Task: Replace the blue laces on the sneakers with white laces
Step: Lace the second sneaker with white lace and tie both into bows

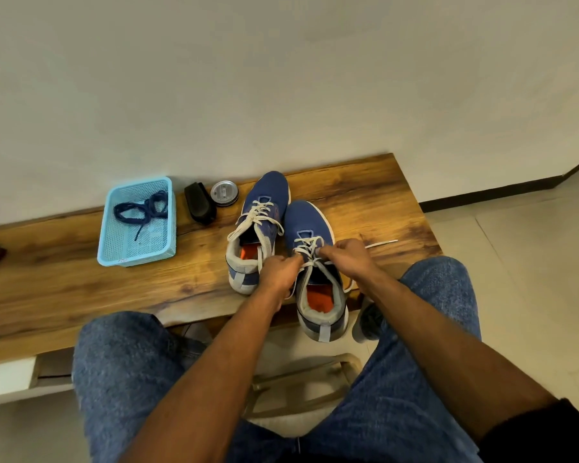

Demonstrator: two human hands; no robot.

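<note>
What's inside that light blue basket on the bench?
The light blue basket holds a loose tangle of dark blue laces, lying toward its far end. The rest shows only the mesh floor. Nothing else is visible inside, though the laces hide the mesh directly beneath them.

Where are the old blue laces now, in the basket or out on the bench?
In the basket. The blue laces lie bunched on its mesh floor, toward its far end.

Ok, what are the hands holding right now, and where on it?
Both grip the white lace of the nearer sneaker: left hand and right hand pinch it over the upper eyelets, either side of the tongue.
</note>
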